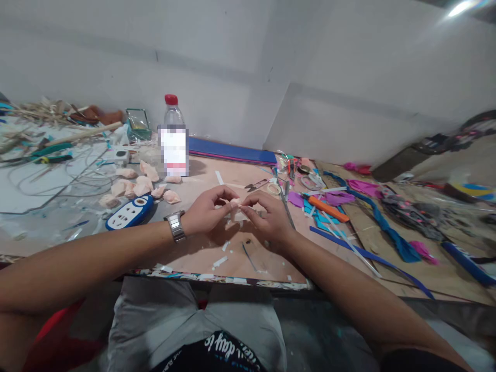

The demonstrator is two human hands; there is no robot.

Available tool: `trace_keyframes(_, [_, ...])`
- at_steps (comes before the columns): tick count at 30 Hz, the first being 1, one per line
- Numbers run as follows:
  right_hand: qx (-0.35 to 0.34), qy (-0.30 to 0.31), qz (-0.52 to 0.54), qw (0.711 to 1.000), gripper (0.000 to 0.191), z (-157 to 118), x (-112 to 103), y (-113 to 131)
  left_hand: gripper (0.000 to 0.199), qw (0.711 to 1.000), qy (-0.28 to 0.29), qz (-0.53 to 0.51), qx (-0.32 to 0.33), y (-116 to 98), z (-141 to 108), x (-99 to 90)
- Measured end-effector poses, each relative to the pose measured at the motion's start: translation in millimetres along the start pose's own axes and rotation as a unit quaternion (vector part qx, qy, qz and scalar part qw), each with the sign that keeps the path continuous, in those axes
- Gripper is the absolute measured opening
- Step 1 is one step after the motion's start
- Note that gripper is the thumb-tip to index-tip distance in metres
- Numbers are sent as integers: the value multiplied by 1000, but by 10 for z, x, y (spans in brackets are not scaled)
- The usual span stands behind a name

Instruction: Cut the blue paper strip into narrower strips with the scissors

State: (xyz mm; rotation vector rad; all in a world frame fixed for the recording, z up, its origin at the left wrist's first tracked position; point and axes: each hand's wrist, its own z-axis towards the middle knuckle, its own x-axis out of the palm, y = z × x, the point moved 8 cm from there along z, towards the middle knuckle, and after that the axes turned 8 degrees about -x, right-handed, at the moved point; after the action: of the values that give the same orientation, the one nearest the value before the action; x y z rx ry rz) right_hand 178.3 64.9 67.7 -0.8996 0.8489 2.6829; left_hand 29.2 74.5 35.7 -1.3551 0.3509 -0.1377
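Note:
Both hands meet over the middle of the table, pinching a small pale peach piece (235, 204) of thin, paper-like material. My left hand (207, 209), with a metal watch (177, 226) on its wrist, grips it between thumb and fingers. On its other side my right hand (267, 214) pinches the same piece at the fingertips. Its exact shape is mostly hidden by the fingers. To the left lie several crumpled peach pieces (143, 186) of a similar colour. Small scissors (258, 184) and a tape roll (274, 189) rest just beyond my right hand.
A blue-and-white power strip (129, 213) lies left of my hands, near a red-capped bottle (171, 111). An orange cutter (327, 207), coloured scraps and a blue strip (372, 261) spread out on the right. Long blue sheets (232, 151) lie along the wall.

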Motion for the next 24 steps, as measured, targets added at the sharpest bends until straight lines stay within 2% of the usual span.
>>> trace_keyframes(7, [58, -8, 24, 998, 24, -30, 27, -133, 29, 1000, 8, 16, 11, -18, 7, -9])
trace_keyframes(18, [117, -39, 66, 990, 17, -34, 15, -198, 27, 999, 33, 9, 24, -33, -43, 78])
trace_keyframes(24, [144, -28, 88, 985, 19, -38, 47, -208, 24, 998, 14, 53, 40, -44, -60, 66])
